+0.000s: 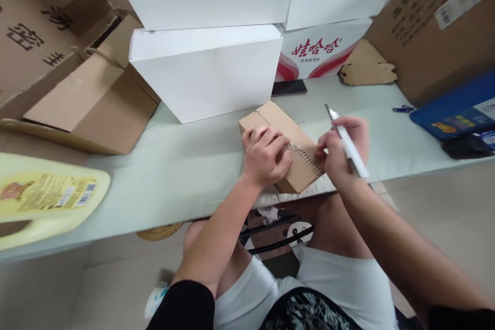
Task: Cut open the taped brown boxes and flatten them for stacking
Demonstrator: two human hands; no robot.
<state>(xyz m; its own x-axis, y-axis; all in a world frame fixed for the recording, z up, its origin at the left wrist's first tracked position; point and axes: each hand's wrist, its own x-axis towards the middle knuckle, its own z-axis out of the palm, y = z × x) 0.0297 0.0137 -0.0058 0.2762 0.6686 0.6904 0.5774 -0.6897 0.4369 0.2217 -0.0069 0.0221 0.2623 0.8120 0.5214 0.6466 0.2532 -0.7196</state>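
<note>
A small brown cardboard box [276, 116] lies at an angle near the table's front edge. My left hand [266, 154] is closed over its left side, fingers bent and pressing on the top. In my right hand [344, 147] is a white utility knife [350, 147], its dark narrow end pointing up and away from the box. The fingertips of that hand are at the box's right edge. A row of short dark marks or slits [305, 159] crosses the box top between both hands; which of these they are I cannot tell.
White boxes [216, 82] stand along the back, with a dark flat object [289, 87] beside them. An opened carton [112, 98] and a yellow jug [50, 201] are at left. Flattened cardboard [367, 73], a blue box [456, 108] and a small blue item [402, 109] lie right.
</note>
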